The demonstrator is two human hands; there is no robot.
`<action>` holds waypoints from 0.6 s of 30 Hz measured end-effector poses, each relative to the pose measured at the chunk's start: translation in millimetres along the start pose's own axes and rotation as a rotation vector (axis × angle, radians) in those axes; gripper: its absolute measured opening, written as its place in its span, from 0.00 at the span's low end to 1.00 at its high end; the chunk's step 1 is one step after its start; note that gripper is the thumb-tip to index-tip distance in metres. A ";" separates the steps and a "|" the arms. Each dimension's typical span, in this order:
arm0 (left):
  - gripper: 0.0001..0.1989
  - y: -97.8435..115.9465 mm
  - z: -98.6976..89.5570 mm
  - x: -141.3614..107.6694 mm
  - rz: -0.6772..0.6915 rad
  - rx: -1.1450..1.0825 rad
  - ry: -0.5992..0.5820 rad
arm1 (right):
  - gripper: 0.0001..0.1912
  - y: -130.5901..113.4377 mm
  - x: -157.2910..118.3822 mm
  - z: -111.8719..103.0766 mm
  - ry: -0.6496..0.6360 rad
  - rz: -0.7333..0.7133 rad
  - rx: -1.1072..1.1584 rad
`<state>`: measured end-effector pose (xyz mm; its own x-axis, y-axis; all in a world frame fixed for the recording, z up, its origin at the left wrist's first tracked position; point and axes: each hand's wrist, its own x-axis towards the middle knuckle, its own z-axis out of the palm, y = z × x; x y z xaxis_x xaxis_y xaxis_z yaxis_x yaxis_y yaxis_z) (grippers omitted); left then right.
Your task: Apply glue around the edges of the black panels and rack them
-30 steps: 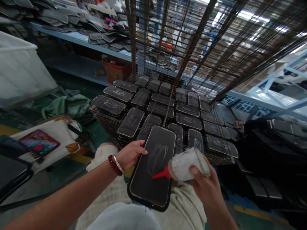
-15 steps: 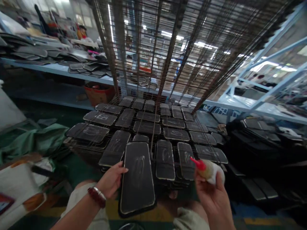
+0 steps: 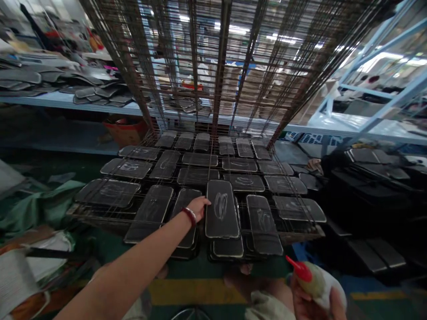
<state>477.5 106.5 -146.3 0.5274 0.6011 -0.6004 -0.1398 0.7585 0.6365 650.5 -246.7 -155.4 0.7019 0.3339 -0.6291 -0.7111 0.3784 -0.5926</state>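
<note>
My left hand (image 3: 199, 209) grips the left edge of a flat black rounded panel (image 3: 222, 211), thumb on top. Pale glossy loops mark the panel's face. It overlaps another black panel (image 3: 228, 247) on the wire rack (image 3: 167, 178). Low at the right, my right hand (image 3: 312, 302) is wrapped round a squeeze bottle (image 3: 322, 282) with a red nozzle pointing up and left; the frame's lower edge cuts the hand off. Several similar panels lie in rows on the rack, many with the same shiny marks.
Raised wire shelves (image 3: 220, 66) lean up behind the rack. A blue bench (image 3: 66, 100) bears stacked dark pieces at left, above a cardboard box (image 3: 126, 131). Green cloth (image 3: 50, 200) lies at left. Black stacked goods (image 3: 367, 200) stand at right, near a blue frame (image 3: 373, 93).
My left hand has carried the panel forward and to the right, from near my lap onto the rack. My right hand with the bottle has moved down and right.
</note>
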 end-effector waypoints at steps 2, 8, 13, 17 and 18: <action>0.12 2.0 7.4 17.2 -0.016 0.066 0.023 | 0.21 1.4 -0.6 5.1 0.071 0.065 0.098; 0.06 8.5 6.2 8.9 -0.074 0.231 0.036 | 0.19 13.2 1.6 13.3 -0.019 -0.059 -0.002; 0.09 11.4 1.1 -18.0 -0.102 0.256 0.031 | 0.23 24.6 5.2 19.8 -0.024 0.023 0.069; 0.04 2.7 4.8 -29.6 -0.061 0.169 0.092 | 0.29 36.8 -1.1 39.2 -0.024 0.132 0.197; 0.02 -0.6 6.5 -32.5 -0.057 0.144 0.102 | 0.30 39.7 -2.3 43.5 -0.016 0.153 0.221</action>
<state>465.9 84.9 -124.0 0.4422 0.5859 -0.6791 0.0132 0.7528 0.6581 622.4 -194.9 -155.6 0.5888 0.4143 -0.6941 -0.7842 0.5009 -0.3662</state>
